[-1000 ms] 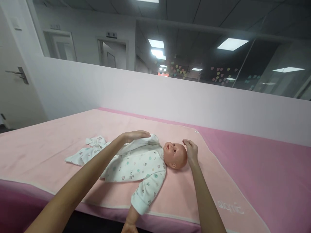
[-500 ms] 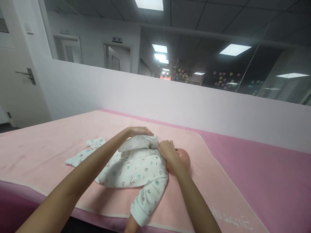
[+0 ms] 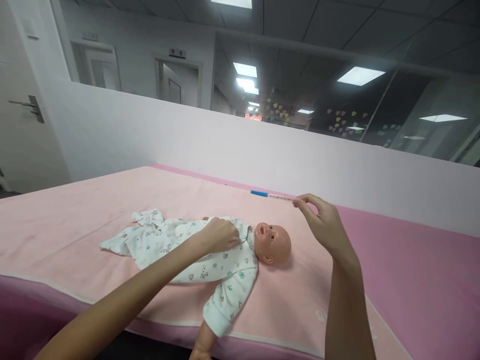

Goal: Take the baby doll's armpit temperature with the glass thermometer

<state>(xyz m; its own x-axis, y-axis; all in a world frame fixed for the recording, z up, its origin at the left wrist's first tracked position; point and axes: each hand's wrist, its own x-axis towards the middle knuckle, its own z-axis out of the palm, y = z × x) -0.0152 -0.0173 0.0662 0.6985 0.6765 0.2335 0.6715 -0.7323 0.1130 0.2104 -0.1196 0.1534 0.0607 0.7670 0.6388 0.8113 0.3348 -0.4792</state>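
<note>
A baby doll (image 3: 272, 243) lies on its back on a pink blanket (image 3: 75, 215), dressed in a white patterned sleepsuit (image 3: 195, 252). My left hand (image 3: 219, 235) rests closed on the suit at the doll's chest, near the collar. My right hand (image 3: 322, 220) is raised to the right of the doll's head and pinches one end of a thin thermometer (image 3: 270, 195) with a blue tip, held level above the blanket. One doll arm (image 3: 204, 340) hangs over the near edge.
The blanket covers a darker pink mattress (image 3: 412, 270) that runs to a low white partition wall (image 3: 262, 150) behind. A door (image 3: 22, 110) stands at the far left. Glass panes above the wall reflect ceiling lights.
My left hand let go of the lifted sleeve and dropped onto the doll's chest. My right hand left the doll's neck and rose to the right, now holding the thermometer.
</note>
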